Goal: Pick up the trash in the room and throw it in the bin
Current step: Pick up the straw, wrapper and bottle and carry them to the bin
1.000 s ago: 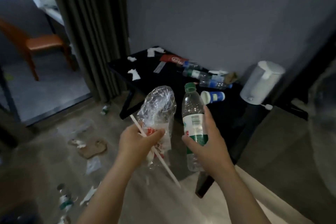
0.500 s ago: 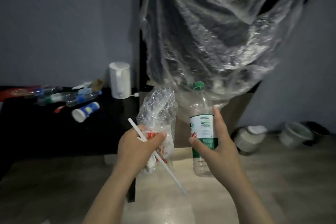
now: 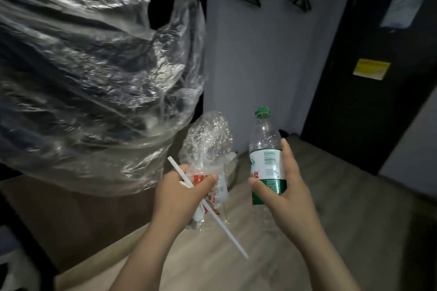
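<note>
Two hands, both holding trash.
Your left hand (image 3: 179,194) grips a soft wrapper (image 3: 208,139) and thin straw (image 3: 227,227); your right hand (image 3: 281,191) holds the light, empty-looking bottle (image 3: 266,149) at its label.

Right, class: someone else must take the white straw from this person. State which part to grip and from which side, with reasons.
Grip the straw on its long bare lower stretch, coming from the lower right. It slants down and right out of the left hand, which pinches it against the crumpled plastic wrapper; the upper stub is short.
</note>
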Action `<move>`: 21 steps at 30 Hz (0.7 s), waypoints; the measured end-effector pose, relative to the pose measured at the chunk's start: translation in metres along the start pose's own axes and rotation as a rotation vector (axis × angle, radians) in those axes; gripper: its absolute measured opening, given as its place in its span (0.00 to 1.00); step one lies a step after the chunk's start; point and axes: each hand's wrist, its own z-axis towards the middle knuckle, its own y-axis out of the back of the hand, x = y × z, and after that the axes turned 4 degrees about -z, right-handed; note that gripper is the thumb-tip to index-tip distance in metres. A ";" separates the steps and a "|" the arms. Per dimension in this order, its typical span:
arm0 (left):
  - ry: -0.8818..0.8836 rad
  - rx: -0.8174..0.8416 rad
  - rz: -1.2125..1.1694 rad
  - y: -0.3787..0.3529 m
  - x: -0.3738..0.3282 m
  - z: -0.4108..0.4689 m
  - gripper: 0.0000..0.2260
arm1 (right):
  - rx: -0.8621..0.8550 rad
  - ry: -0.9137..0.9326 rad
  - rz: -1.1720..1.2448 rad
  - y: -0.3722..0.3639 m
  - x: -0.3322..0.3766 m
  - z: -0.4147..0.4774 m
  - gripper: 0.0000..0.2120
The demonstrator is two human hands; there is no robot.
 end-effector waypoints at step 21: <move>-0.006 0.293 0.025 -0.188 0.045 0.322 0.14 | -0.266 -0.227 -0.130 0.007 -0.138 0.282 0.43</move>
